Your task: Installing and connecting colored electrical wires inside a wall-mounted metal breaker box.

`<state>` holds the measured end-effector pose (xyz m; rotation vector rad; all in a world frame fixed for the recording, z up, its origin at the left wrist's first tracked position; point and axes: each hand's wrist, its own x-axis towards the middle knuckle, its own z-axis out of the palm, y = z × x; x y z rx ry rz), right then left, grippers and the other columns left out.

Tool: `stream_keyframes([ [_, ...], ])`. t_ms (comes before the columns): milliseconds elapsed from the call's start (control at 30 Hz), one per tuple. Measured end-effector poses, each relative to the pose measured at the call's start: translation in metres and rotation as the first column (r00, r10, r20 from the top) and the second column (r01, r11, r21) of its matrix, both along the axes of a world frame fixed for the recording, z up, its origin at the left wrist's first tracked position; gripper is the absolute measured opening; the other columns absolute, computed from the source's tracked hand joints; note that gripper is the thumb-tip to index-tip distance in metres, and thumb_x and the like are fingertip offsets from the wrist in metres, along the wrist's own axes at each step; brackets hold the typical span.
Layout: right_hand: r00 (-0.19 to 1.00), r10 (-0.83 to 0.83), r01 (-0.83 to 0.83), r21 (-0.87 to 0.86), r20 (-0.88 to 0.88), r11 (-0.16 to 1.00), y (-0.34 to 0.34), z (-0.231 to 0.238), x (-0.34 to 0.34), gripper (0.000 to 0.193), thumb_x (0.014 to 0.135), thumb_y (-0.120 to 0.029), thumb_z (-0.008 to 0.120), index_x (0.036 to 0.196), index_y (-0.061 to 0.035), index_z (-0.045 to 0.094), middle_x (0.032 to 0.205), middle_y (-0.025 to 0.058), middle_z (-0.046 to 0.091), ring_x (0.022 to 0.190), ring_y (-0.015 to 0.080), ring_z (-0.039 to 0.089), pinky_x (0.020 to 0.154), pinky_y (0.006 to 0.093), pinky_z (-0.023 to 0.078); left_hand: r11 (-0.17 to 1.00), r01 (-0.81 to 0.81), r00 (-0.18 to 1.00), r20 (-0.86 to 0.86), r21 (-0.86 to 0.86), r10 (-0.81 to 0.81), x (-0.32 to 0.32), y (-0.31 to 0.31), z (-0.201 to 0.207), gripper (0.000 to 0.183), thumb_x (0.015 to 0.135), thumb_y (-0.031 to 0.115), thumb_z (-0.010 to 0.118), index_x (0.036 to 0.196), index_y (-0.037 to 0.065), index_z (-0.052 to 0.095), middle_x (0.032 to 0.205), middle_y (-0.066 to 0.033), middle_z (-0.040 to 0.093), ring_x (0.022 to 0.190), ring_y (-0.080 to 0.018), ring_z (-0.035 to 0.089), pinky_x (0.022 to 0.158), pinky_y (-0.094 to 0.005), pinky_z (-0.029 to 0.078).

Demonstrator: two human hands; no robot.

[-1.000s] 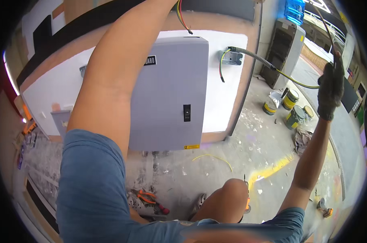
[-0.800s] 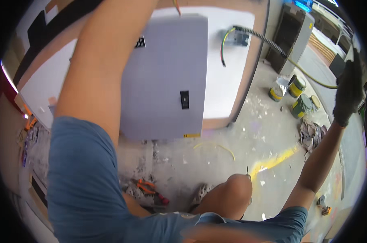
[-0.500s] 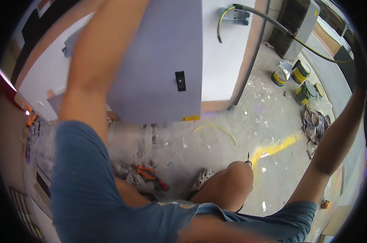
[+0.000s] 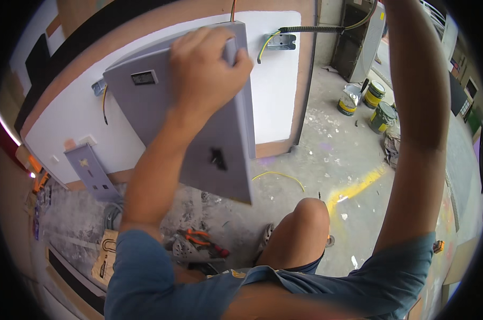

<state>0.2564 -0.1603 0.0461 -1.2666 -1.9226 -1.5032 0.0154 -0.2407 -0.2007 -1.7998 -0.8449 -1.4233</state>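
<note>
Upper centre of the frame: grey cabinet door (image 4: pixel 145 106), one, tilted, standing ajar from the grey box (image 4: pixel 246 96) behind it.
Left hand (image 4: pixel 204 66): bare, fingers curled over the door's top edge near its right corner; grip closed on it.
Right hand: beyond the upper edge; grip cannot be told; right arm (image 4: pixel 417 106) raised along the right side.
Junction box (image 4: pixel 281 42): metal, right of the cabinet, corrugated conduit (image 4: pixel 313 30) leading rightward.
Grey panel (image 4: pixel 92 173): leaning against the wall, left of the frame.
Floor: orange-handled pliers (image 4: pixel 197 237), lower centre; yellow wire (image 4: pixel 281 174), centre; paint cans (image 4: pixel 381 117), upper right.
</note>
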Motion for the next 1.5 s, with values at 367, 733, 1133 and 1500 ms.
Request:
stream_keyframes([
  [367,0.997,0.003,0.013,-0.211,0.072,0.977,0.039,-0.003,-0.061,0.028,0.082,-0.013,0.058,0.105,-0.0098,0.073,0.11,0.0162,0.07,0.1,0.0318,0.069,0.088,0.0391,0.055,0.909,-0.049,0.997,-0.076,-0.413,0.02,-0.259,-0.239,0.017,0.026,0.082,0.008,0.06,0.108,0.003,0.059,0.128,-0.0167,0.059,0.123,-0.0268,0.053,0.111,-0.042,0.033],
  [733,0.945,-0.182,0.222,-0.122,0.272,0.967,0.029,-0.021,-0.096,0.024,0.082,-0.015,0.054,0.093,-0.0048,0.074,0.095,0.02,0.071,0.088,0.0339,0.07,0.078,0.0425,0.056,0.539,-0.841,0.514,0.254,-0.038,0.819,-0.321,-0.231,-0.037,0.027,0.088,0.007,0.063,0.114,0.004,0.065,0.119,-0.0127,0.065,0.114,-0.0262,0.058,0.1,-0.0363,0.043],
  [1133,0.955,-0.065,0.108,-0.134,0.29,0.985,0.034,-0.036,-0.066,0.025,0.085,-0.015,0.05,0.088,-0.0039,0.073,0.09,0.0204,0.07,0.079,0.0329,0.069,0.073,0.0421,0.055,0.358,-0.051,0.977,0.028,-0.932,0.212,0.005,0.256,-0.079,0.052,0.087,0.03,0.059,0.128,-0.002,0.059,0.138,-0.0248,0.053,0.126,-0.0381,0.055,0.103,-0.0448,0.046],
  [1500,0.942,0.246,-0.28,0.13,0.227,0.951,0.047,-0.039,-0.073,0.023,0.086,-0.012,0.053,0.097,-0.0086,0.074,0.093,0.0171,0.072,0.085,0.034,0.07,0.078,0.0421,0.057,0.598,-0.368,0.803,0.081,-0.712,0.59,-0.049,0.308,-0.098,0.043,0.097,0.021,0.05,0.135,0.001,0.053,0.126,-0.0205,0.062,0.109,-0.0333,0.063,0.09,-0.0476,0.052],
])
